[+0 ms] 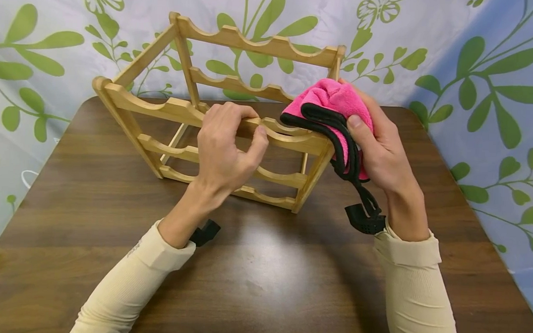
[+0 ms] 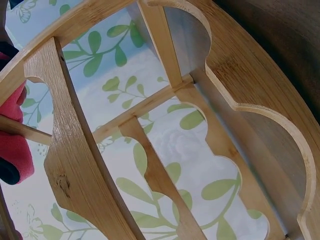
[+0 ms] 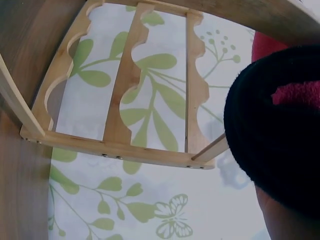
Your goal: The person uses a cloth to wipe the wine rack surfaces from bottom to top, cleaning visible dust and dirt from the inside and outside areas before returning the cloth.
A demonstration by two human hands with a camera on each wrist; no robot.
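Note:
A light wooden wine rack [image 1: 149,105] with scalloped rails stands on the brown table. My left hand [image 1: 226,147] grips its top front rail near the middle, fingers bent over the wood. In my right hand [image 1: 385,149] is a bunched pink cloth [image 1: 334,96] with black edging, pinched between thumb and fingers. The cloth lies against the rack's upper right front corner. In the left wrist view, scalloped slats [image 2: 70,165] fill most of the picture, with pink cloth [image 2: 17,152] at the left edge. Black edging [image 3: 250,135] covers the right side of the right wrist view.
The brown wooden table [image 1: 261,285] extends in front of the rack and to both sides. Behind it hangs a white curtain [image 1: 389,23] with green leaves and butterflies. Black wrist mounts [image 1: 364,220] sit below the hands.

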